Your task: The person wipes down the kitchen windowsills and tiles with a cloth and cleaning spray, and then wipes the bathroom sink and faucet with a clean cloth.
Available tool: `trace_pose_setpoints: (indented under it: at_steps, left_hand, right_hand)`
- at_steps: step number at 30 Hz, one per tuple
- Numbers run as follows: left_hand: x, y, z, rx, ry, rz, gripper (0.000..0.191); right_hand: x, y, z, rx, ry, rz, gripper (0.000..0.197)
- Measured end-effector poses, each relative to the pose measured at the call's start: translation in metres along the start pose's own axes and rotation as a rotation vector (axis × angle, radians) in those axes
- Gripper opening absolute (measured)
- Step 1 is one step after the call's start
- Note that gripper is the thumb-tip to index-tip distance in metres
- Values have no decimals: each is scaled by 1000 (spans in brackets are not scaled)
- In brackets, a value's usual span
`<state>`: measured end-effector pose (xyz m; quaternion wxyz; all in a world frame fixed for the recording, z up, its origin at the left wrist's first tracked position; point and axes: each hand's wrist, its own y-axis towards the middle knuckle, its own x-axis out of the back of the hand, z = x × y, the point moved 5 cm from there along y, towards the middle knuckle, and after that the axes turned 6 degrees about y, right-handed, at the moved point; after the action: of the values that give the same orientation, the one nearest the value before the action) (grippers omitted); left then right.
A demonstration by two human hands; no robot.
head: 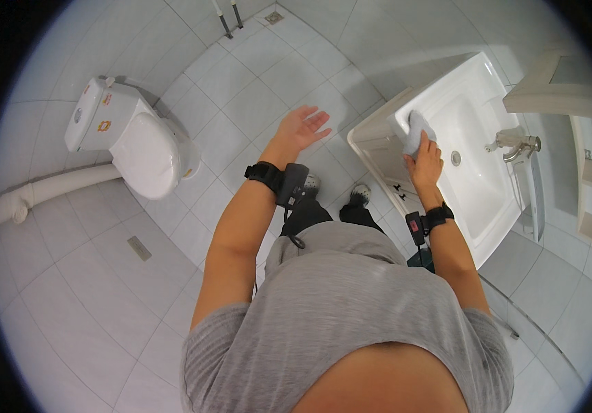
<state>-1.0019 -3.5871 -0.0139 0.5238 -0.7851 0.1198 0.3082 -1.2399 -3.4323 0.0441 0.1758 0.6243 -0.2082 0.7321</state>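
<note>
On the front rim of a white washbasin [474, 134], my right hand [426, 166] presses a grey cloth [418, 131]. The cloth lies near the basin's far front corner and is partly hidden under my fingers. My left hand [305, 126] hangs in the air over the tiled floor, palm turned up, fingers apart, with nothing in it. To the right of the cloth is the basin's round metal drain [456, 158]. A metal faucet [515, 144] stands at the wall side of the basin.
Below the basin is a cabinet [378, 142] with dark handles. A wooden-framed wall cabinet [554, 88] juts out above the faucet. To the left stands a white toilet [146, 155] with its lid down, and a thick white pipe [69, 186] runs along the wall.
</note>
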Motion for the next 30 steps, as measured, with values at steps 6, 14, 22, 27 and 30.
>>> trace_pose_setpoints:
  at_steps: [6, 14, 22, 27, 30]
  left_hand:
    - [1, 12, 12, 59, -71, -16, 22]
    - [-1, 15, 44, 107, -74, -1, 19]
    - [-10, 4, 96, 75, -82, -7, 17]
    - [-16, -9, 145, 109, -21, -11, 11]
    - [-12, -10, 172, 88, 9, 31, 12]
  right_hand:
    - [5, -36, -38, -148, -77, 35, 69]
    - [-5, -57, -57, -146, -70, -26, 74]
    - [-7, -117, -131, -215, -84, -75, 74]
    - [-3, -171, -186, -277, -91, -76, 74]
    - [-1, -203, -222, -275, -94, -138, 73]
